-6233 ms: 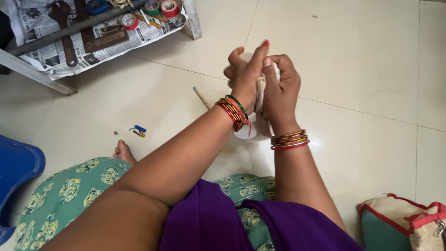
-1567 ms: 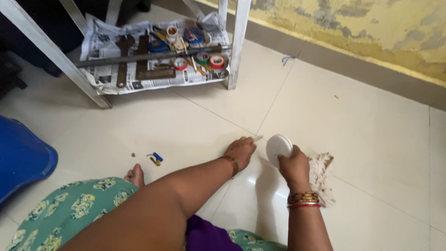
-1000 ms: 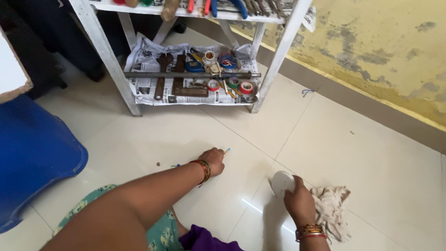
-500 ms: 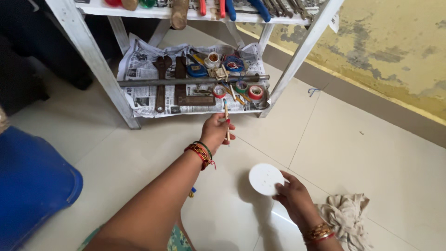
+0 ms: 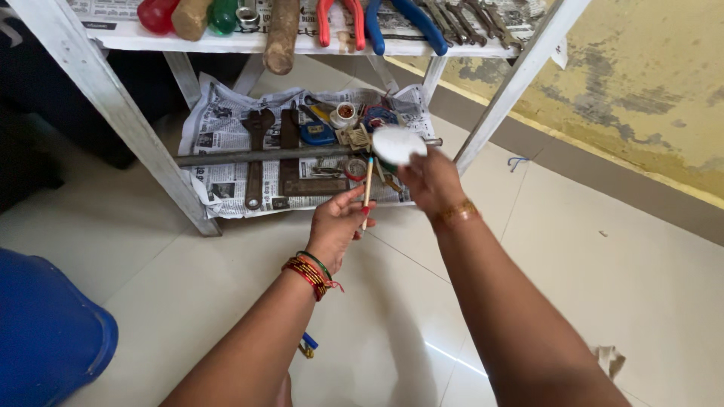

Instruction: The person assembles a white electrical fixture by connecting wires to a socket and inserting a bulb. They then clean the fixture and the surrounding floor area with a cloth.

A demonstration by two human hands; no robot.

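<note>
— What do your fingers hold?
— Your left hand [image 5: 333, 230] pinches a thin wooden-handled screwdriver [image 5: 366, 192], tip at 12 o'clock. Your right hand [image 5: 431, 181] grips a round white disc [image 5: 397, 144] above the newspaper-lined lower shelf [image 5: 226, 143].

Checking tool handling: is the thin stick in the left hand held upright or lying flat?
Roughly upright. The stick rises from the left hand, its tip toward the shelf.

your way onto the lower shelf [image 5: 226, 151] is tight: horizontal metal bar [image 5: 256, 156] crosses its front, white rack legs [image 5: 121, 113] flank it, wrenches [image 5: 255, 158] crowd the newspaper; floor tiles [image 5: 588, 249] right open.
</note>
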